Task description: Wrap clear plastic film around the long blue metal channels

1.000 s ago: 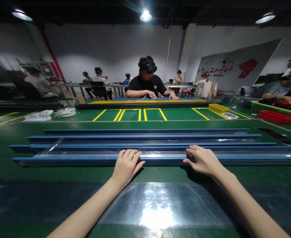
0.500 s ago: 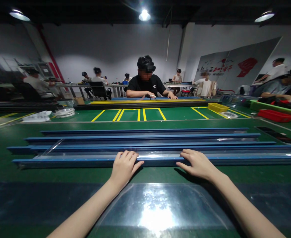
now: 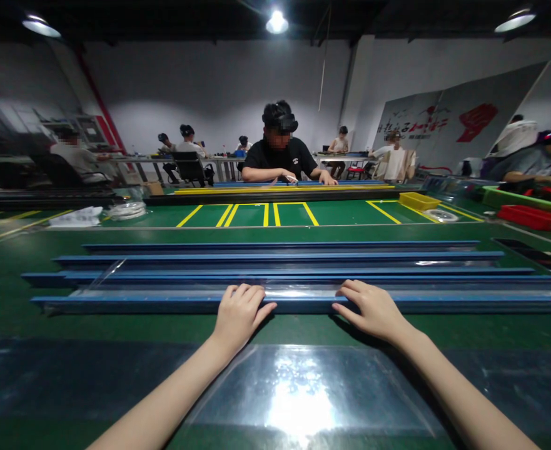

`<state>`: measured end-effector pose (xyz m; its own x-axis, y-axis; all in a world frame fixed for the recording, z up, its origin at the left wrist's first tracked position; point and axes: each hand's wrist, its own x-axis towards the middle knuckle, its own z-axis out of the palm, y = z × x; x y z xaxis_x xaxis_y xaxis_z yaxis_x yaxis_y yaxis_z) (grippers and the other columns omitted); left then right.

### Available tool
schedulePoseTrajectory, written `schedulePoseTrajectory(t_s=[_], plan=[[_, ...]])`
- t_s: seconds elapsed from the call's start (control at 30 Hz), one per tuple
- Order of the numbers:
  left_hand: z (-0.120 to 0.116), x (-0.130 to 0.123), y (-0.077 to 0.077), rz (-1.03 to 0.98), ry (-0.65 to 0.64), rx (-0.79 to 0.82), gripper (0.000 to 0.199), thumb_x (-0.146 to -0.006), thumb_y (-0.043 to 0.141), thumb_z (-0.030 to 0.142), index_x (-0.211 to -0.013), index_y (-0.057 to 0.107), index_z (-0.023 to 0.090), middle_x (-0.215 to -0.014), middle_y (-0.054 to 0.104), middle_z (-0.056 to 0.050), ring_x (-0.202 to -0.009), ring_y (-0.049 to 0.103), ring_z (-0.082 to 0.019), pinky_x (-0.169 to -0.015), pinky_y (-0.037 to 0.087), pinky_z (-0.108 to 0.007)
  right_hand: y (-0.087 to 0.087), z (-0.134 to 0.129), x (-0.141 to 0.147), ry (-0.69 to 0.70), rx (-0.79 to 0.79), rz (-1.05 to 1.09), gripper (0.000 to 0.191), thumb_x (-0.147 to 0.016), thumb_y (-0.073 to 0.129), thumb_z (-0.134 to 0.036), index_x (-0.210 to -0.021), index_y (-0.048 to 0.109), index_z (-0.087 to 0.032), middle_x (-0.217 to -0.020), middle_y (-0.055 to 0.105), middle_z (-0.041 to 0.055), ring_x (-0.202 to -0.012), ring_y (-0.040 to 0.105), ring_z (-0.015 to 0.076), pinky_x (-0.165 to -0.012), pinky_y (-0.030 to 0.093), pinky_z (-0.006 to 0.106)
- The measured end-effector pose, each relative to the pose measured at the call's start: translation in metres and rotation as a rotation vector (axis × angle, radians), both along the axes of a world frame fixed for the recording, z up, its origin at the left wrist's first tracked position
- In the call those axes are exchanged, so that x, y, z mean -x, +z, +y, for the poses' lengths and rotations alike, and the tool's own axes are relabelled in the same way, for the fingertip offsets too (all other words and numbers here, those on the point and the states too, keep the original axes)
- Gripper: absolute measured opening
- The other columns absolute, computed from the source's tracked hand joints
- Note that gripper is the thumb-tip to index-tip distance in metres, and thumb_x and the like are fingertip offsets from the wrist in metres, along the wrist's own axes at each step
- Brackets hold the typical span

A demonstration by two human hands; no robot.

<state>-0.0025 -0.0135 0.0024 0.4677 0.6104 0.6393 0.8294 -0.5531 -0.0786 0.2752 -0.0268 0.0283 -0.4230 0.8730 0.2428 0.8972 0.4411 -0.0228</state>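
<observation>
Near blue profile: the near blue profile (image 3: 139,305) runs crosswise over the green bench (image 3: 172,334), in front of the other lengths, directly under both hands.
Left hand: the left hand (image 3: 239,312) holds the profile's front edge, fingers bent over the top and thumb along the near side, the gap between them narrow.
Right hand: the right hand (image 3: 371,309) holds the same edge farther right, fingers curled over it and thumb on the near side, likewise narrow; the two hands are well apart.
Clear film: glossy clear film (image 3: 301,291) lies just behind the front edge, showing between the hands.
Other profiles: more blue profiles (image 3: 279,257) lie roughly parallel behind, their left ends staggered.
Foreground: a wide transparent sheet (image 3: 298,387) lies flat below the forearms, reflecting light.
Right side: a dark flat object (image 3: 533,255) lies beyond the hands; farther back are a yellow bin (image 3: 418,201), a pale coil (image 3: 440,215) and a red bin (image 3: 534,218).
Far side: yellow tape (image 3: 276,215) marks the green surface; behind it, a person in black (image 3: 279,153) leans over long yellow strips (image 3: 284,190).
</observation>
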Motion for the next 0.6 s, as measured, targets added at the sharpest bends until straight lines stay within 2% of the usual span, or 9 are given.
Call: schedulePoseTrajectory(t_s=[0.17,0.6], plan=[[-0.0001,-0.0001,0.0002,0.015,0.017,0.007,0.028,-0.086,0.042,0.040,-0.078,0.057,0.018,-0.075,0.064,-0.003,-0.073,0.054,-0.017,-0.067,0.031,-0.031,-0.0010,0.0001,-0.0005,-0.007,-0.013,0.022,0.040,-0.084,0.036,-0.042,-0.109,0.056,-0.019,-0.099,0.060,0.0078,-0.089,0.055,0.0195,-0.075,0.042,0.029],[0.0027,0.0005,-0.0008,0.056,0.034,0.019,0.033,-0.086,0.040,0.042,-0.070,0.055,0.018,-0.066,0.061,-0.001,-0.066,0.052,-0.016,-0.065,0.030,-0.030,0.0024,-0.0006,-0.0005,-0.007,0.030,0.006,0.042,-0.085,0.034,-0.042,-0.113,0.056,-0.020,-0.103,0.059,0.0083,-0.090,0.056,0.0201,-0.075,0.043,0.031]])
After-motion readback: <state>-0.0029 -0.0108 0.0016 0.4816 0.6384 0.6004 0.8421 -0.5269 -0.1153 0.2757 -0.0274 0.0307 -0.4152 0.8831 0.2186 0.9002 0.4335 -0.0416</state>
